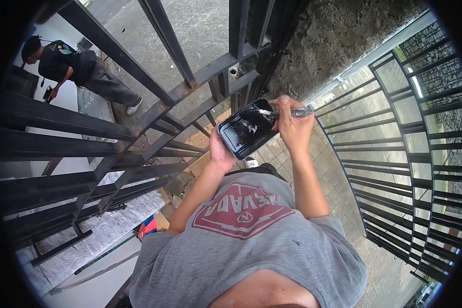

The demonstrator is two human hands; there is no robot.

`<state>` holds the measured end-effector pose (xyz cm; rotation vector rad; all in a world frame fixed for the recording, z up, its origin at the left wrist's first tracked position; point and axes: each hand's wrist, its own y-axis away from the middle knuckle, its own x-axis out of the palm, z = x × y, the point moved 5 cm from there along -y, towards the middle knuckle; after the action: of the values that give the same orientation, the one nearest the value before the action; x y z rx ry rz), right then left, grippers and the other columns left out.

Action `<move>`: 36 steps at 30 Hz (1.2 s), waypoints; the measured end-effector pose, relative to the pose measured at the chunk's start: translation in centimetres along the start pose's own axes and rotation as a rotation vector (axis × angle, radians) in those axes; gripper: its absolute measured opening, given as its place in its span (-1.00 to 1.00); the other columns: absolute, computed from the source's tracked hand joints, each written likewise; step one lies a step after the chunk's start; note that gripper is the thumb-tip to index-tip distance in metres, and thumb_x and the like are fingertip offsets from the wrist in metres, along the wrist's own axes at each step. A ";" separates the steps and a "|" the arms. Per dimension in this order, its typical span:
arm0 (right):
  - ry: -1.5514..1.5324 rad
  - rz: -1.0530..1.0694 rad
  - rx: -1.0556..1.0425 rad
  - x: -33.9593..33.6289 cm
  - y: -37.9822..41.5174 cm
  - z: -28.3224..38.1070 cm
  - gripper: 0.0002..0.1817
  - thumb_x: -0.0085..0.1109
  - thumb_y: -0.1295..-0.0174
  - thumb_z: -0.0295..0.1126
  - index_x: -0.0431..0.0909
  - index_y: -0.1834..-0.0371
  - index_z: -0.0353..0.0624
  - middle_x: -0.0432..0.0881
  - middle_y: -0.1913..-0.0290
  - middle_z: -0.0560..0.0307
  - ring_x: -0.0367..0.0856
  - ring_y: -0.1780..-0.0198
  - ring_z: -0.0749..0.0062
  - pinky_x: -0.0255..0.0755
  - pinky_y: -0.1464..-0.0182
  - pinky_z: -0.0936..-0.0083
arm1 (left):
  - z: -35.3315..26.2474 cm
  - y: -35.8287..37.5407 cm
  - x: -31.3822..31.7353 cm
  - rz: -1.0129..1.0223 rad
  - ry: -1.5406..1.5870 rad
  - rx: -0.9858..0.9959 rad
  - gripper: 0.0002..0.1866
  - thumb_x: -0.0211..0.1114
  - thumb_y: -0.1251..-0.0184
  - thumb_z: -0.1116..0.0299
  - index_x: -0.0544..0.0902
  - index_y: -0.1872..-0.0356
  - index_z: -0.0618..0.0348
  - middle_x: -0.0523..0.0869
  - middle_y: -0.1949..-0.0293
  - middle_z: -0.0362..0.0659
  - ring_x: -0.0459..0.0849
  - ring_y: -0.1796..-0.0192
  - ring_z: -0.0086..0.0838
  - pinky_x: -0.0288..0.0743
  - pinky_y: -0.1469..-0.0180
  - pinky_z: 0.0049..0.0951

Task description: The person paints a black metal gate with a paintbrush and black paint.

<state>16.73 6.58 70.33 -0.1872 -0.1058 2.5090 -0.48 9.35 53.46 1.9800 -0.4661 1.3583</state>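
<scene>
A black paint tray [247, 134] with wet black paint and a whitish sheen inside is in front of my chest. My left hand [222, 152] supports it from its left and near side, its fingers partly hidden beneath. Closed around a brush [300, 111] is my right hand [295, 128], at the tray's right edge; the thumb lies along the brush. The brush's pale tip reaches over the tray's far right corner. Whether the right hand also touches the tray is unclear.
A black metal fence [159, 110] runs close along the left. Beyond it another person [66, 64] in dark clothes holds a small object. A curved barred gate [413, 169] stands to the right, over paving [339, 190]. A rough wall [318, 46] rises ahead.
</scene>
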 end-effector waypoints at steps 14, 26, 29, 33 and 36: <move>-0.327 0.279 0.501 0.9 0.4 -2.6 -0.47 0.30 -0.50 0.05 0.59 0.23 -0.32 0.71 0.53 -0.02 0.67 0.66 0.42 0.61 0.60 0.54 | -0.4 -0.2 -1.8 0.007 0.044 0.041 -0.20 -0.24 -0.61 -0.30 0.51 -0.47 0.16 0.64 -0.39 0.04 0.62 -0.39 -0.04 0.45 -0.49 0.04; 0.231 0.642 0.167 5.0 1.1 1.0 -0.54 0.47 -0.39 -0.07 0.67 0.22 -0.36 0.63 0.67 0.12 0.66 0.67 0.55 0.45 0.65 0.57 | -0.6 1.0 2.3 0.143 -0.045 0.014 -0.17 -0.32 -0.59 -0.35 0.53 -0.41 0.13 0.73 0.08 -0.02 0.74 0.06 -0.14 0.60 -0.10 -0.09; 0.223 0.763 0.082 6.8 0.9 1.0 -0.60 0.51 -0.36 -0.16 0.63 0.36 -0.29 0.63 0.67 0.17 0.60 0.68 0.62 0.39 0.67 0.63 | -0.6 1.4 3.6 0.240 0.040 0.020 -0.16 -0.33 -0.59 -0.37 0.56 -0.34 0.15 0.62 0.32 -0.08 0.63 0.28 -0.20 0.53 0.11 -0.15; 0.321 0.823 -0.065 9.1 -0.4 1.1 -0.56 0.59 -0.27 -0.15 0.61 0.42 -0.31 0.62 0.69 0.16 0.63 0.67 0.59 0.40 0.63 0.58 | -0.6 -0.3 1.6 0.361 0.113 0.061 -0.20 -0.21 -0.58 -0.39 0.56 -0.38 0.09 0.79 0.04 -0.04 0.77 -0.04 -0.16 0.63 -0.14 -0.09; 0.387 0.804 -0.420 11.2 -1.5 1.2 -0.55 0.64 -0.20 -0.13 0.67 0.41 -0.34 0.55 0.71 0.07 0.46 0.69 0.56 0.34 0.56 0.47 | -0.4 0.7 1.6 -0.067 -0.004 0.013 -0.36 -0.05 -0.62 -0.26 0.63 -0.32 0.03 0.79 -0.13 -0.11 0.76 -0.22 -0.22 0.62 -0.33 -0.12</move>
<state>8.39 14.31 70.46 -1.0626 -0.4777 3.1377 -0.56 9.29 55.21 1.9912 -0.3902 1.3185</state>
